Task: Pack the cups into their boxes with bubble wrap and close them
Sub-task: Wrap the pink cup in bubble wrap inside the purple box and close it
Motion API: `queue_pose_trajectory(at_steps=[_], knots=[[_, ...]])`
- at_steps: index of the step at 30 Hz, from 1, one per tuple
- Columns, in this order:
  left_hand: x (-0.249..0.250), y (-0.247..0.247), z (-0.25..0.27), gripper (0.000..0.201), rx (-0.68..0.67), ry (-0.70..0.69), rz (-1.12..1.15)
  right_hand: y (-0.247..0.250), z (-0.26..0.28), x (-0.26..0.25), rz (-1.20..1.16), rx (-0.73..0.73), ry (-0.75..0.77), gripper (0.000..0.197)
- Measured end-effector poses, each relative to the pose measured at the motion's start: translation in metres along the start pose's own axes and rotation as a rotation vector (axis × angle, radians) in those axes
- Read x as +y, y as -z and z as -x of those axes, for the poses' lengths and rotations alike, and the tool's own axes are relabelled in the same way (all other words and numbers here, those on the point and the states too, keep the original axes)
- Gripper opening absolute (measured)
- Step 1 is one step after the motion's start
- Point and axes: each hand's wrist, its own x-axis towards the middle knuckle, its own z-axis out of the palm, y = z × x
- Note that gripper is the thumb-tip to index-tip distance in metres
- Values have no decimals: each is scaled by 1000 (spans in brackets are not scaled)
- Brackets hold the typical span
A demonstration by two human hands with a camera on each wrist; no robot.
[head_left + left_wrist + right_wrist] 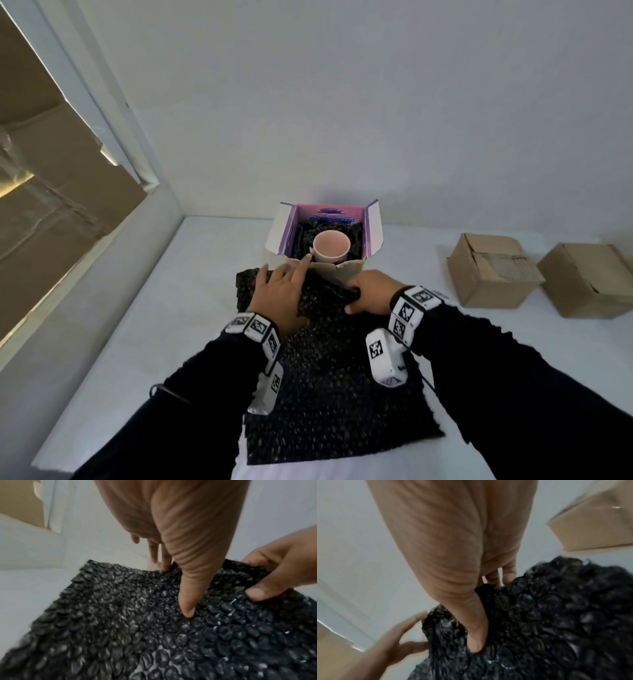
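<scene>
our left hand (279,294) lay flat-fingered on the black bubble wrap sheet (329,383) on the white table (479,359) while our right hand (371,293) pinched its far edge, likely next lifting it over the pink ceramic cup (331,245) seated in the open purple cardboard box (373,228).

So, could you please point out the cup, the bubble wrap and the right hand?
cup (331,245): head view, inner bottom.
bubble wrap (337,394): head view, sheet's middle.
right hand (371,293): head view, back of hand.

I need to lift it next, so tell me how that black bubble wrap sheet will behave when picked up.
The bubble wrap probably flops: its edge already buckles where the right hand pinches it. It likely weighs little, being thin and air-filled. The left hand rests flat on it, so it may slide on the smooth table.
</scene>
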Motion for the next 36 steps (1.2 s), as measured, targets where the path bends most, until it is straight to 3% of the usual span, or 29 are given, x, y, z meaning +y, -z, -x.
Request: queue_pose_trajectory(at_steps=[2,4,5,7,10,12,15,18,20,23,26,28,30,32,34,36], knots=[[-5,22,-11,83,2,16,-54,33,2,-6,80,92,-21,19],[-7,45,-19,42,2,-2,-109,62,1,-8,194,226,-94,25],[-7,56,-23,34,-2,7,-107,75,-1,-8,228,280,-121,32],[-9,76,-28,35,9,68,-47,98,0,-8,229,345,-153,36],[-13,109,-39,33,65,137,22,130,6,-12,168,417,-141,24],[-16,136,-45,22,132,177,189,150,11,-17,102,530,-107,17],[-17,177,-55,16,348,194,441,177,19,-24,-73,754,-37,23],[-12,206,-63,25,644,45,531,196,26,-30,-239,1032,121,27],[-11,212,-68,33,818,-62,480,201,29,-31,-275,1176,255,33],[-13,205,-74,39,948,-54,264,192,22,-23,-270,1286,348,37],[-22,171,-81,29,943,11,94,162,3,-7,-265,1243,292,29],[-27,141,-83,25,871,54,28,133,-15,5,-202,1086,199,25],[-29,113,-80,23,757,67,-29,104,-28,15,-71,872,42,24],[-28,88,-78,23,640,14,-37,81,-33,20,92,759,-62,23],[-28,71,-78,25,473,-43,-22,67,-37,22,212,708,-47,21],[-30,57,-82,28,216,-74,34,60,-41,23,215,562,41,24]])
